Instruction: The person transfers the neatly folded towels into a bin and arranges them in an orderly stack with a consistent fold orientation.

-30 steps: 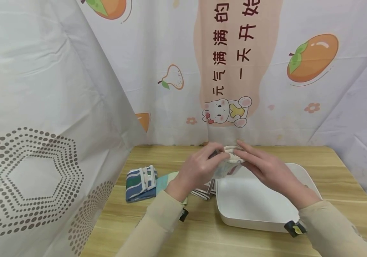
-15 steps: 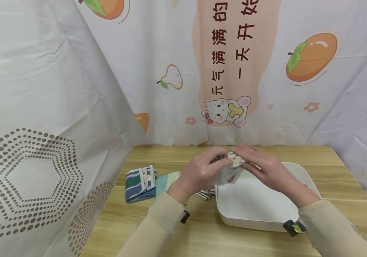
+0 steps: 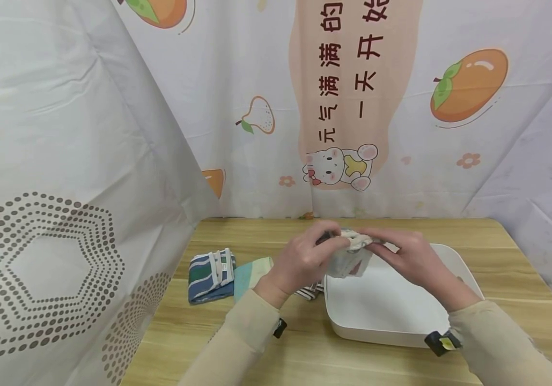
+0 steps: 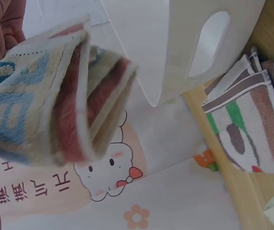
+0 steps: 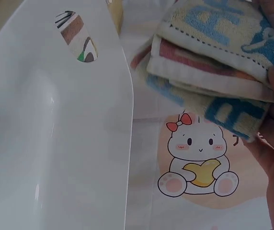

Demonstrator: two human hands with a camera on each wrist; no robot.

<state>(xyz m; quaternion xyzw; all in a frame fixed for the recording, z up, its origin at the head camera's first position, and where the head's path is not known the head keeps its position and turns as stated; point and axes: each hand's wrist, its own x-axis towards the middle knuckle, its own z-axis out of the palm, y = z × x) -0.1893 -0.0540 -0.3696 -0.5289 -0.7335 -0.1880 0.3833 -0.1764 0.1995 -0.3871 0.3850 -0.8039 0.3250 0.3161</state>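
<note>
Above the back left part of a white bin [image 3: 382,300], both hands hold a small folded towel [image 3: 350,262]. It is cream with blue lettering and red bands; its loose layers show in the left wrist view. My left hand [image 3: 300,257] grips the towel's left end, thumb and fingers on its upper edge. At the opposite end my right hand [image 3: 408,257] pinches the upper corner between thumb and fingers. In the right wrist view the stacked folds of the towel [image 5: 209,52] fan apart slightly.
Left of the bin lie a blue-and-green striped folded towel [image 3: 210,276], a teal-and-yellow cloth [image 3: 251,273] and a brown-and-white towel [image 4: 247,120], partly behind my left arm. The bin wall has an oval handle hole [image 4: 210,44]. A printed curtain [image 3: 256,161] hangs behind the wooden table [image 3: 295,354].
The towel has come down a little and its patterned side now shows more. My right fingers, earlier laid over its top, have shifted right to pinch its corner. My left hand keeps its grip.
</note>
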